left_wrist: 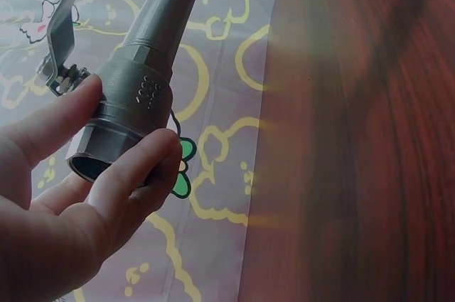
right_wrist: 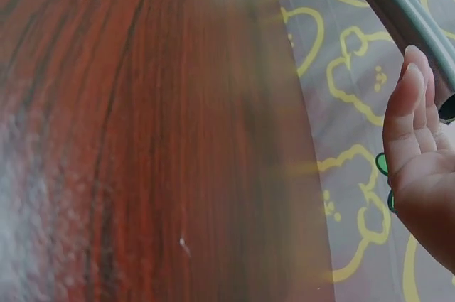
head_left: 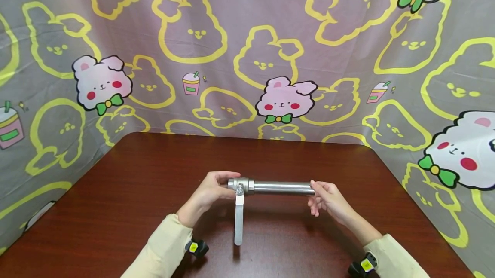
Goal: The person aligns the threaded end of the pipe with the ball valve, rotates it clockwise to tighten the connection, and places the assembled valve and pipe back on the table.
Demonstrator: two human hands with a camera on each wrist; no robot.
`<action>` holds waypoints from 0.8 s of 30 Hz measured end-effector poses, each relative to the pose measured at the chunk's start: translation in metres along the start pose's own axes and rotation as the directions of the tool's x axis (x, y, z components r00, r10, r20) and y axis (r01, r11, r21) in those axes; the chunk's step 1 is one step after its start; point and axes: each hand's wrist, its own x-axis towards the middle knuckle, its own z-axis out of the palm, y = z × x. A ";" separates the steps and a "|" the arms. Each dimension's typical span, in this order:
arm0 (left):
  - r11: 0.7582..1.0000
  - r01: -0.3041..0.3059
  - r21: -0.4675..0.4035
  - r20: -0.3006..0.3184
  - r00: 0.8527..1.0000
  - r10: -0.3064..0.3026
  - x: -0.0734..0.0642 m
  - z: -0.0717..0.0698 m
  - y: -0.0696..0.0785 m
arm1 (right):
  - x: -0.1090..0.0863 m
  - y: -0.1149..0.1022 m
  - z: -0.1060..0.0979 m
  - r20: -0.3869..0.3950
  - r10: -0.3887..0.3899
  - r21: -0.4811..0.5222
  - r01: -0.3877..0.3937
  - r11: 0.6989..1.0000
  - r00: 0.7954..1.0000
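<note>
A metal ball valve [head_left: 244, 180] [left_wrist: 135, 96] is joined to a straight steel pipe [head_left: 284, 187] [right_wrist: 402, 11], and the two lie level above the table. From the valve a flat lever handle [head_left: 239, 222] [left_wrist: 62, 25] points toward me. My left hand [head_left: 212, 188] [left_wrist: 85, 224] grips the valve's left end between thumb and fingers; its open bore shows in the left wrist view. At the pipe's far right end, my right hand [head_left: 331, 200] [right_wrist: 426, 167] holds the pipe, some fingers below it. The thumb's contact is hidden in the right wrist view.
Beneath both hands spreads a dark red-brown wooden table [head_left: 154, 162]. A patterned cloth [head_left: 232, 67] with bunny faces and yellow outlines hangs along its back and sides. Small black wrist cameras [head_left: 198, 248] sit by both sleeves.
</note>
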 end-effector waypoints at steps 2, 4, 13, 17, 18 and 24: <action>1.000 -0.007 0.004 0.005 1.000 0.007 0.000 0.000 0.000 | 0.000 -0.001 0.001 -0.030 0.024 -0.026 -0.025 0.999 0.999; 1.000 -0.004 0.009 0.004 1.000 0.004 0.001 0.000 0.000 | 0.001 -0.001 0.002 -0.052 0.044 -0.041 -0.046 0.998 0.998; 0.999 0.003 0.039 -0.004 1.000 -0.003 0.001 0.001 0.000 | 0.001 -0.003 0.004 -0.152 0.104 -0.058 -0.113 0.992 0.983; 0.999 -0.009 0.052 -0.008 1.000 0.009 0.001 0.001 0.000 | 0.002 -0.003 0.005 -0.180 0.123 -0.041 -0.132 0.990 0.976; 0.999 -0.010 0.053 -0.010 1.000 0.010 0.001 0.001 0.000 | 0.002 -0.003 0.006 -0.179 0.123 -0.031 -0.130 0.991 0.976; 0.999 -0.004 0.055 -0.015 1.000 0.004 0.000 0.001 -0.001 | 0.001 -0.003 0.004 -0.121 0.070 0.034 -0.066 0.997 0.990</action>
